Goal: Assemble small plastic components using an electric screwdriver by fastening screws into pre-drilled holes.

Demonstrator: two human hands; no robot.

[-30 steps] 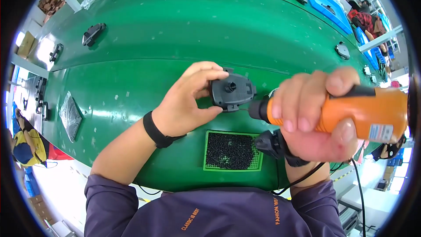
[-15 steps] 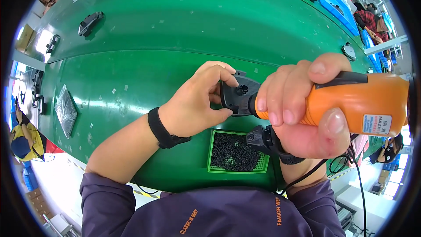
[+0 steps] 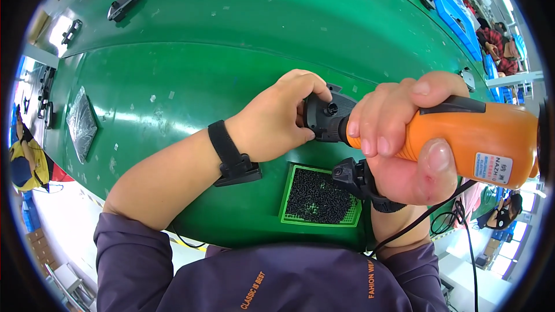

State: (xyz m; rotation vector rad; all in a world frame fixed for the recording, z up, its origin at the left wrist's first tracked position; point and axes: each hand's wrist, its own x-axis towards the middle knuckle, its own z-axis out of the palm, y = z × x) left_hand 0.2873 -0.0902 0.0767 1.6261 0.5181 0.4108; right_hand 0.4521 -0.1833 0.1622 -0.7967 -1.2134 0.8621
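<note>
My left hand (image 3: 277, 112) grips a black plastic housing (image 3: 321, 122) by its left edge, thumb at the near side and fingers over the far side. A short round post stands up from the housing. My right hand (image 3: 399, 138) is wrapped round an orange electric screwdriver (image 3: 462, 136), held nearly level with its black nose pointing left. That nose meets the housing's right side; the bit's tip is hidden. Below the hands, a green tray (image 3: 282, 211) holds a heap of small black screws (image 3: 318, 193), partly covered by the black device on my right wrist.
Dark plastic parts (image 3: 125, 4) lie on the green table (image 3: 191, 17) at the far left. A clear plastic bag (image 3: 82, 124) rests nearer on that side. At the far right is a blue tray (image 3: 448, 14). The screwdriver's black cable (image 3: 425, 218) passes my right forearm. Other people appear at both sides.
The whole view has shifted a little. Both hands, with the housing and screwdriver still pressed together, sit slightly farther right and higher in the picture. Neither grip has changed.
</note>
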